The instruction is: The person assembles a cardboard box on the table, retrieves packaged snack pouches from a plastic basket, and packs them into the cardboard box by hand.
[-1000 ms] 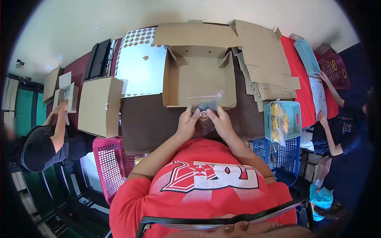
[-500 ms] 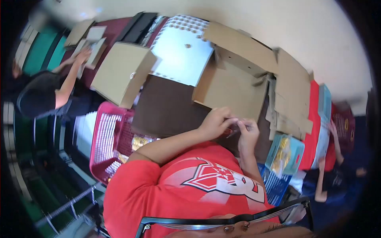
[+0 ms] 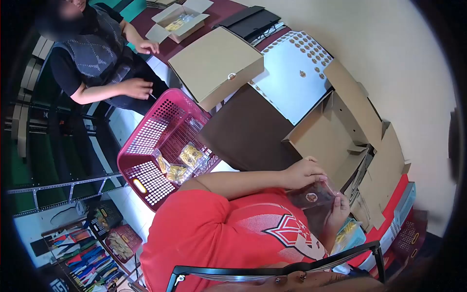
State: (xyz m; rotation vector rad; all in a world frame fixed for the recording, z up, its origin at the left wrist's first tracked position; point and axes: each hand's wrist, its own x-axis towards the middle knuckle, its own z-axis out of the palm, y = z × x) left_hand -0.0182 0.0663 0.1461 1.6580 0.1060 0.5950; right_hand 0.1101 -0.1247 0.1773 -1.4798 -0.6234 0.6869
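Note:
A clear plastic bag (image 3: 323, 193) is stretched between my two hands in front of the red shirt. It carries a round sticker (image 3: 311, 197) with a brownish design. My left hand (image 3: 304, 173) pinches the bag's upper edge. At the other end, my right hand (image 3: 339, 211) has its fingers closed on the bag's corner. The bag looks flat, and the dark table surface shows through it. Just beyond my hands lies an open cardboard box (image 3: 323, 141). On its left is a white sheet (image 3: 294, 82) bearing rows of similar round stickers.
A pink basket (image 3: 138, 146) at left holds several packs of yellow food (image 3: 190, 155). A closed carton (image 3: 214, 63) stands behind it. One person (image 3: 97, 63) is at upper left, near an open box (image 3: 187, 30). A teal basket (image 3: 359, 237) is at lower right.
My view has turned left. My hands have moved apart, and the stickered bag now shows spread between them. The person at left has drawn their hands back from the open box.

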